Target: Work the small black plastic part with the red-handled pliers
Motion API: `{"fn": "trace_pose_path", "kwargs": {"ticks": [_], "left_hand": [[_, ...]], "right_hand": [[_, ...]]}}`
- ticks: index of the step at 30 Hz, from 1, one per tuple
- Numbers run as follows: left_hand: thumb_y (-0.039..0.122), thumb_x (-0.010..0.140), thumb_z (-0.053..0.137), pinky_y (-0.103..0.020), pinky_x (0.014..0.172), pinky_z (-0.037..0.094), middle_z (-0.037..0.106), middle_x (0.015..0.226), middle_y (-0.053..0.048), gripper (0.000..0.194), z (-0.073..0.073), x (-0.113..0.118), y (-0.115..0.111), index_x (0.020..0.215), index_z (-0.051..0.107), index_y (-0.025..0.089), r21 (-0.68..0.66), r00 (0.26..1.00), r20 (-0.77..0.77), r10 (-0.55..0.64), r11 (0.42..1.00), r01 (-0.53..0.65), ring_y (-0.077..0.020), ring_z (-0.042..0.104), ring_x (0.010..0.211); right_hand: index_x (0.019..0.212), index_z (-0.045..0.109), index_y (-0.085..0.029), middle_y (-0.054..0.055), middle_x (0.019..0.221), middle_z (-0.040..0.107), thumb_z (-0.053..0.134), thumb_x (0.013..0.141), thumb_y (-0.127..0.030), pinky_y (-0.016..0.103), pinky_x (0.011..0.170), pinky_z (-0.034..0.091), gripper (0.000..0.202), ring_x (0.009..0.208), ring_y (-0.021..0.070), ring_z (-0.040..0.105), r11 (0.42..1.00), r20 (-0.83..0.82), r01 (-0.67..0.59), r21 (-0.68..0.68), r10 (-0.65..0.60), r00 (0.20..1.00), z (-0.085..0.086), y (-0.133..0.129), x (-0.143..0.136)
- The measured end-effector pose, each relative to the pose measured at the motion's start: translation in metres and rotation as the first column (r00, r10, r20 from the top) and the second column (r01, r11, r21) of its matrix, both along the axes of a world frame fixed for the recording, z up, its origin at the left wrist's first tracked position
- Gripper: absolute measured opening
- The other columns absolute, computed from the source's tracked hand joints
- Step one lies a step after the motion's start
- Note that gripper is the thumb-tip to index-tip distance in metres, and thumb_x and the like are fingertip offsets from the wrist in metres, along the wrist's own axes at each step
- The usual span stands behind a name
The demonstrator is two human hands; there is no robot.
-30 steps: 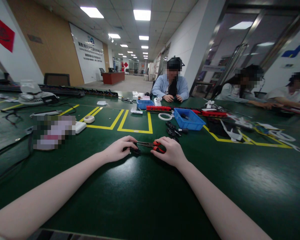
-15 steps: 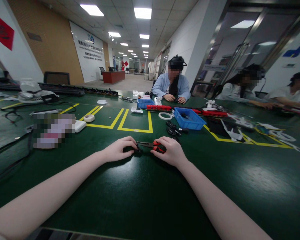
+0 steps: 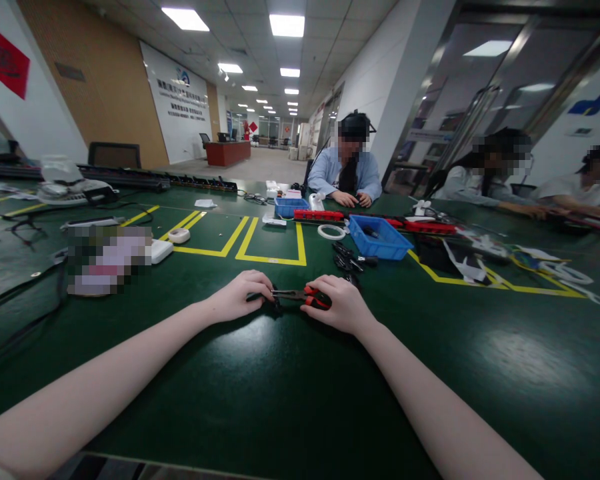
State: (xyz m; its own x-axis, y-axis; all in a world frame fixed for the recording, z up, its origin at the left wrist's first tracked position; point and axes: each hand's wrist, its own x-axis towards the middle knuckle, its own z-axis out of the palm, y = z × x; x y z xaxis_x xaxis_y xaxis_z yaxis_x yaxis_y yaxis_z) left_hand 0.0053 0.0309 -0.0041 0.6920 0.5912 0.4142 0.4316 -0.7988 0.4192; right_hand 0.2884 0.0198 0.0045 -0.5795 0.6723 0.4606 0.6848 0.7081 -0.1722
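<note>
Red-handled long-nose pliers (image 3: pixel 316 298) are in my right hand (image 3: pixel 344 303), fingers curled round the grips. Their narrow jaws point left and reach the fingertips of the other hand. My left hand (image 3: pixel 240 297) pinches a small black piece (image 3: pixel 276 303) just above the green table (image 3: pixel 260 400). The jaws are at this piece, though whether they grip it I cannot make out. Part of the piece is hidden behind my fingers. Beyond my right hand lies a heap of black parts (image 3: pixel 347 257), close to a blue bin (image 3: pixel 380 237).
A white ring (image 3: pixel 331 232) lies left of the bin, and a red strip (image 3: pixel 319 215) stretches behind it. To the left are a white box (image 3: pixel 161 251) and black straps (image 3: pixel 25 287). Opposite me sits a person (image 3: pixel 347 163); others sit at the right.
The pliers have tilted slightly, their jaws now a little lower and closer to my left fingertips. The black piece has turned a little in my left fingers. Both forearms stay almost still.
</note>
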Motion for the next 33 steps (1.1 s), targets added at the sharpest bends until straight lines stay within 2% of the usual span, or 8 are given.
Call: {"fn": "trace_pose_path", "kwargs": {"ticks": [5, 9, 15, 33], "left_hand": [[0.003, 0.083, 0.055, -0.04, 0.099, 0.046, 0.064, 0.115, -0.007, 0.026, -0.005, -0.003, 0.005, 0.094, 0.072, 0.019, -0.107, 0.998, 0.064, 0.005, 0.994, 0.002, -0.0208, 0.06, 0.109], [0.004, 0.084, 0.054, -0.038, 0.1, 0.047, 0.064, 0.116, -0.006, 0.025, -0.007, -0.005, 0.007, 0.095, 0.072, 0.018, -0.209, 0.992, 0.122, -0.018, 0.977, 0.044, -0.0187, 0.061, 0.109], [0.005, 0.083, 0.057, -0.038, 0.101, 0.047, 0.065, 0.115, -0.006, 0.022, -0.006, -0.006, 0.009, 0.093, 0.072, 0.018, -0.293, 0.989, 0.145, 0.003, 0.955, 0.04, -0.0187, 0.062, 0.109], [0.005, 0.083, 0.057, -0.039, 0.101, 0.047, 0.065, 0.116, -0.006, 0.02, -0.01, -0.007, 0.013, 0.092, 0.071, 0.018, -0.282, 0.99, 0.136, -0.031, 0.957, 0.069, -0.0195, 0.062, 0.109]], "right_hand": [[0.103, 0.066, -0.019, 0.009, 0.099, 0.069, 0.071, 0.08, -0.045, 0.036, 0.077, 0.048, 0.035, 0.089, 0.0234, 0.064, 1.0, 0.005, -0.02, -0.003, 0.02, 1.0, -0.001, 0.001, 0.0], [0.102, 0.066, -0.019, 0.009, 0.098, 0.069, 0.071, 0.079, -0.045, 0.036, 0.078, 0.048, 0.035, 0.089, 0.0236, 0.064, 1.0, 0.001, -0.025, 0.0, 0.025, 1.0, -0.001, 0.001, 0.0], [0.102, 0.066, -0.018, 0.009, 0.098, 0.069, 0.072, 0.079, -0.044, 0.036, 0.076, 0.048, 0.035, 0.088, 0.0234, 0.064, 0.999, 0.002, -0.036, 0.001, 0.036, 0.999, -0.001, 0.001, -0.001], [0.103, 0.066, -0.019, 0.009, 0.098, 0.07, 0.071, 0.079, -0.045, 0.037, 0.077, 0.048, 0.036, 0.088, 0.024, 0.064, 0.999, -0.005, -0.04, 0.007, 0.041, 0.999, -0.002, 0.001, -0.001]]}}
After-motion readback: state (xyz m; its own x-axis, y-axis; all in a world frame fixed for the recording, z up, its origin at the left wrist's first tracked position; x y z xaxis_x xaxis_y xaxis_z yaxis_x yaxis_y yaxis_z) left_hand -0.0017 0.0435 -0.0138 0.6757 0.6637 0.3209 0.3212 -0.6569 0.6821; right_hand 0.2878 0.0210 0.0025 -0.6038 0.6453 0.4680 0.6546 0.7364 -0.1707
